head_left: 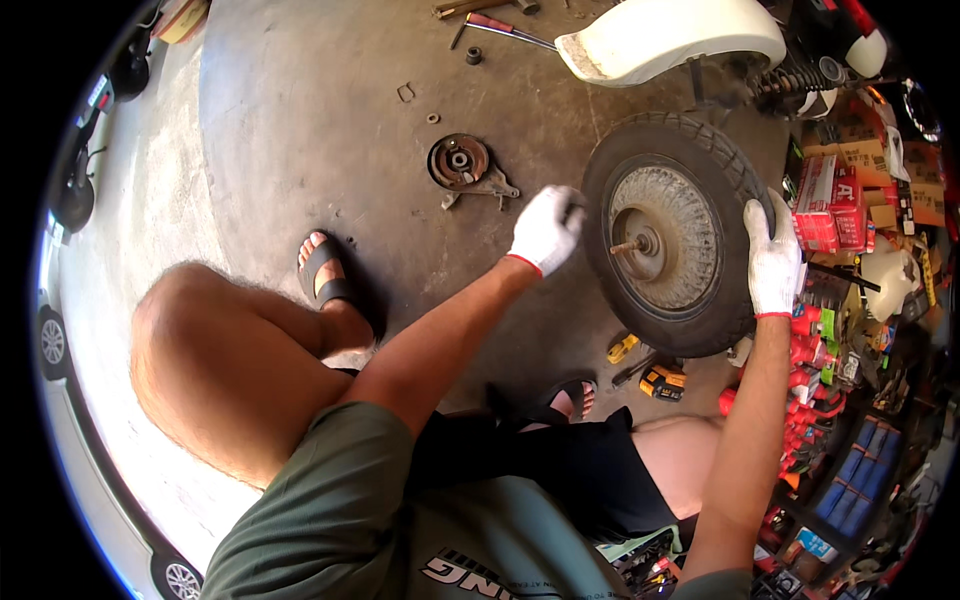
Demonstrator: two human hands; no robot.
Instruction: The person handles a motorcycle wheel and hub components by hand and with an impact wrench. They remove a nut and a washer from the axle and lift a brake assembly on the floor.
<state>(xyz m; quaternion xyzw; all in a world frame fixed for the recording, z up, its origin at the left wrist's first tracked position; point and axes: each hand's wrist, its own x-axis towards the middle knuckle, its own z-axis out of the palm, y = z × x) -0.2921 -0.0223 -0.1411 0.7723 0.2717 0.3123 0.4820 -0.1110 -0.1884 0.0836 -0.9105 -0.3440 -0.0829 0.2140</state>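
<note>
A spoked motorcycle wheel (665, 235) with a knobbly black tyre stands in front of me, tilted, an axle end (628, 246) jutting from its hub. My right hand (773, 255), in a white knit glove with a red cuff, grips the tyre's right side. Close to the tyre's left edge is my left hand (546, 232), gloved alike. Its fingers look curled and dark at the tips; whether anything is in them I cannot make out. Left of that hand, a rusty brake drum plate (462, 165) with a bracket arm lies on the floor.
A small ring (433, 118), a bent wire clip (405, 93), a dark bushing (473, 57) and a red-handled screwdriver (490, 22) lie beyond. A white fender (670, 40) overhangs the wheel. A yellow-black battery pack (662, 382) sits below it; boxes (830, 205) crowd the right.
</note>
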